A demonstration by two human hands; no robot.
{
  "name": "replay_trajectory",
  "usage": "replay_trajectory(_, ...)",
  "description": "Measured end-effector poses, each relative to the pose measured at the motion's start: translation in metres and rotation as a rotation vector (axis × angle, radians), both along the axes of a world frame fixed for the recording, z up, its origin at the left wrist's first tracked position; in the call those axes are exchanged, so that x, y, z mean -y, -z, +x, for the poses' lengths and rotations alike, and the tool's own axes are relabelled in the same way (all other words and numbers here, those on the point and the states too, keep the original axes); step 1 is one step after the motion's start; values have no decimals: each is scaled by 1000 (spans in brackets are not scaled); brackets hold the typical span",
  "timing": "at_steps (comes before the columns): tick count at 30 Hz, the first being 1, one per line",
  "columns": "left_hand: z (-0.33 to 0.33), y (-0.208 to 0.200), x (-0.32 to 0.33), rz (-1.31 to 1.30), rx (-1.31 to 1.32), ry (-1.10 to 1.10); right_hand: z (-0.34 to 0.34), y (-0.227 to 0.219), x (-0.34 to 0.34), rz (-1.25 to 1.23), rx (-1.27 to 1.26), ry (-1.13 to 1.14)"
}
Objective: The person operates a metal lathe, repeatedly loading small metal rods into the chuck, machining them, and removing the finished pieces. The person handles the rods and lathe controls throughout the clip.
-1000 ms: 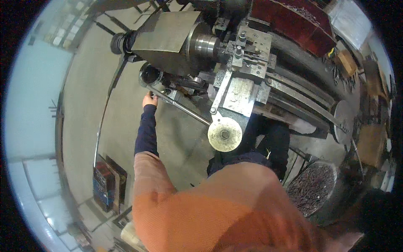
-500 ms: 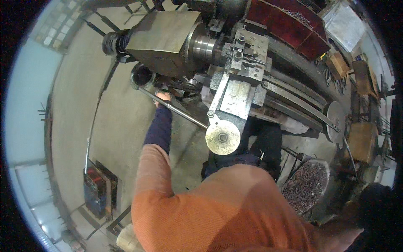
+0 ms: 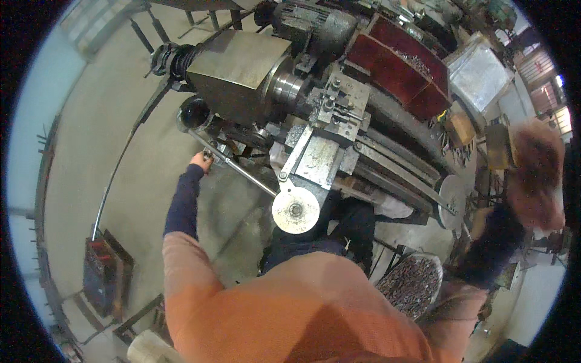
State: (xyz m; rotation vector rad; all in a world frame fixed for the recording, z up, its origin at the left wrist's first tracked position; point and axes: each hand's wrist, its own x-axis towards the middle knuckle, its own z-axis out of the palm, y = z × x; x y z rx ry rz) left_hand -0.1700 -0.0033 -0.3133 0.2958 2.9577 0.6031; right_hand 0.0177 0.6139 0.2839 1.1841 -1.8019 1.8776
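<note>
From where I stand, the left grip (image 3: 201, 162) is curled at a small dark fitting (image 3: 207, 154) under the machine's head, just below the upper end of the long metal rod (image 3: 239, 171); whether it is clenched on that fitting or merely resting there, I cannot tell. If it slipped upward, I'd expect the knuckles to knock the rod, which slants close by toward the pale disc (image 3: 295, 210) in front of the person's lap. Over on the far right, the right grip (image 3: 537, 175) is only a blur near a brown box (image 3: 500, 147), so I can't say whether it carries anything; something held loosely there could drop. With the arms spread so wide, attention may split, and that worries me near the bright metal cylinder (image 3: 288, 89) and the tool block (image 3: 342, 106): were the cylinder turning, a cuff could catch. Nearer the right arm, the bin of small dark pieces (image 3: 411, 284) could be knocked by a careless elbow.
</note>
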Motion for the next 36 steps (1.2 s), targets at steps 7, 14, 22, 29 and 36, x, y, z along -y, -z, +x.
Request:
replay_trajectory(7, 30, -267, 44, -185, -507, -423, -141, 150, 76, 822, -106, 518)
replay_trajectory(14, 102, -251, 167, -391, -346, -798, -202, 218, 159, 1359, -61, 669)
replay_trajectory(22, 167, -303, -1, -258, -213, -1016, -203, 200, 162, 1410, 116, 501)
replay_trajectory(29, 187, -312, -54, -283, -199, -906, -186, 200, 143, 1313, -126, 600)
replay_trajectory(36, 190, -385, -172, 690, -256, -200, -31, 218, 77, 340, -2, 118)
